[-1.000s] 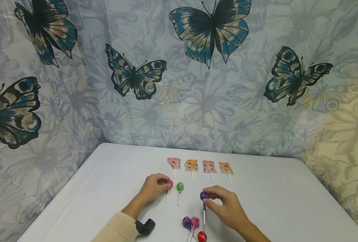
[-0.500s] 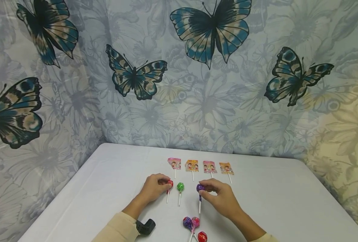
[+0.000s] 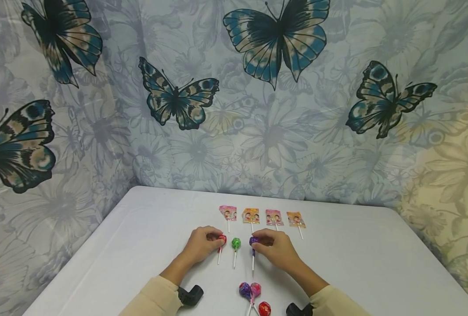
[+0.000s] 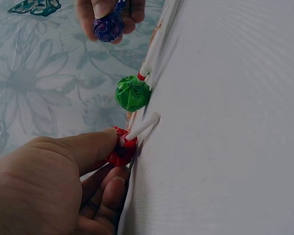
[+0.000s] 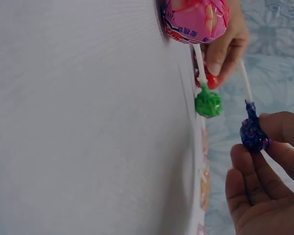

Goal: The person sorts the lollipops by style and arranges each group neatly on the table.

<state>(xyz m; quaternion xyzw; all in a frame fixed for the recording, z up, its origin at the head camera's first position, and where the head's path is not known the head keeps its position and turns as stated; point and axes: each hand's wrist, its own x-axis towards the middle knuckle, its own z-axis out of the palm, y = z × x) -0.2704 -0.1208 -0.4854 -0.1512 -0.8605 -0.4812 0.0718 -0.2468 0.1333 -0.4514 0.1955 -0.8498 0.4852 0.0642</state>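
Note:
My left hand (image 3: 203,244) pinches the head of a red lollipop (image 3: 222,239) lying on the white table (image 3: 139,237); in the left wrist view thumb and fingers close round the red lollipop (image 4: 121,152). A green lollipop (image 3: 235,243) lies just right of it, untouched. My right hand (image 3: 274,249) pinches a purple lollipop (image 3: 253,241) by its head, stick pointing toward me, right of the green one. The right wrist view shows the purple lollipop (image 5: 253,134) between thumb and fingertips, beside the green lollipop (image 5: 208,104).
Several flat square-wrapped lollipops (image 3: 261,217) lie in a row behind the hands. Three round lollipops, purple, pink and red (image 3: 253,294), lie near the table's front edge. Butterfly-patterned cloth (image 3: 234,87) hangs behind and to the left.
My right hand has carried the purple lollipop up and to the left, from the front middle to just right of the green one. The left hand has stayed on the red lollipop.

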